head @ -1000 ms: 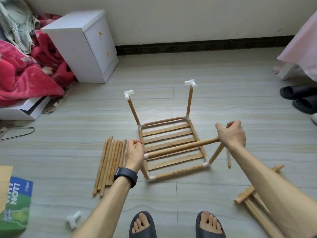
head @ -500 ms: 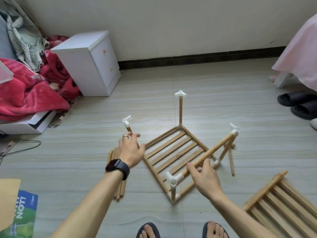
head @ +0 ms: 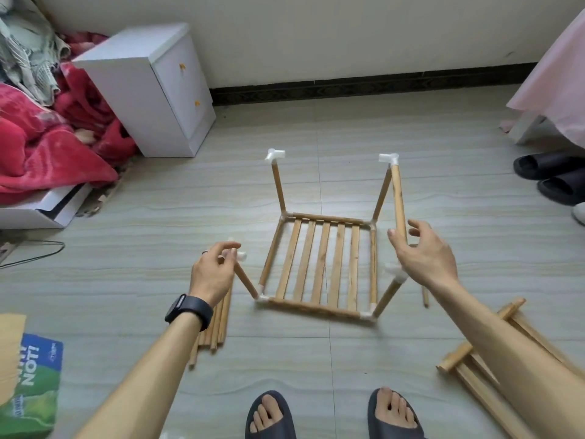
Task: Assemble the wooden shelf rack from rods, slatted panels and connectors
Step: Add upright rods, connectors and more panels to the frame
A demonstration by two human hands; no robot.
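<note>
Matt wood rack [head: 319, 264] w/ white plastic connectors [head: 274, 154].

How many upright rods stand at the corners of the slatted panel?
4: far left rod, far right rod, near left rod held by left hand, near right rod beside right hand.

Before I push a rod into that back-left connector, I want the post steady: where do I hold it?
I'd wrap the back-left upright just below its white connector, coming from the left: the round post stands free, and that leaves the connector unobstructed.
</note>
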